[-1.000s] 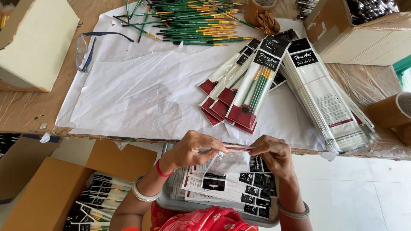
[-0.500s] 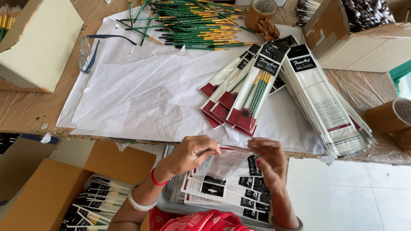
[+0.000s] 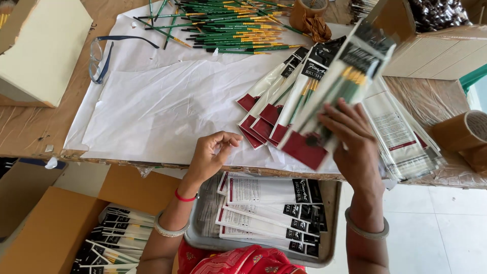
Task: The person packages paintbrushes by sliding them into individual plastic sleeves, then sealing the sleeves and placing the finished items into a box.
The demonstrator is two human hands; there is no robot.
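My right hand (image 3: 354, 141) holds a clear pouch of green paintbrushes (image 3: 339, 92) with a dark red bottom and black top, lifted over the table's right side above a fanned row of filled brush pouches (image 3: 276, 96). My left hand (image 3: 214, 153) hovers empty at the table's front edge, fingers loosely curled, thumb near the fingertips. Below both hands a grey tray (image 3: 195, 236) on my lap holds several flat empty pouches (image 3: 269, 210). Loose green brushes (image 3: 228, 25) lie piled at the back of the white paper sheet (image 3: 162, 106).
A stack of clear pouches (image 3: 403, 134) lies at right beside tape rolls (image 3: 464, 133). Eyeglasses (image 3: 101, 56) rest at back left near a cream box (image 3: 40, 48). Cardboard boxes (image 3: 431, 43) stand at back right. A carton of packed brushes (image 3: 109, 243) sits on the floor.
Both hands worked on a pouch over the lap tray before. Now my right hand has raised the filled pouch over the table, and my left hand has let go and rises empty.
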